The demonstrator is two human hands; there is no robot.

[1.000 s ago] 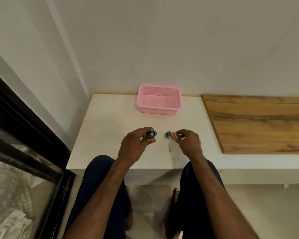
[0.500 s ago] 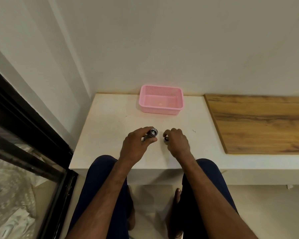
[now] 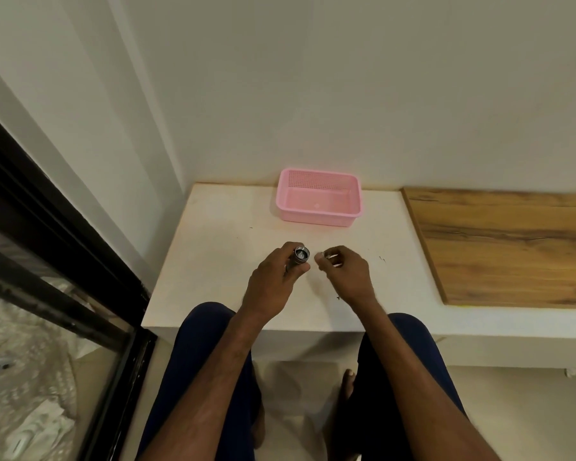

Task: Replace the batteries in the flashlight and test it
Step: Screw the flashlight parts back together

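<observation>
My left hand (image 3: 273,281) grips a small metal flashlight body (image 3: 299,255) above the white ledge (image 3: 220,261), with its open end facing up toward me. Just to the right, my right hand (image 3: 346,272) has its fingers curled and pinches a small piece, which looks like the flashlight's end cap (image 3: 332,259); the fingers hide most of it. The two hands are a finger's width apart. I see no battery; the inside of the flashlight body is too small to make out.
A pink plastic basket (image 3: 316,219) stands at the back of the ledge against the wall. A wooden board (image 3: 512,244) covers the ledge to the right. A black-framed glass door (image 3: 64,261) runs along the left. My knees are under the ledge's front edge.
The orange battery seen in my right hand a second ago is out of sight. My right hand moved left over the cap on the ledge and lifted it. My left hand kept hold of the flashlight.
</observation>
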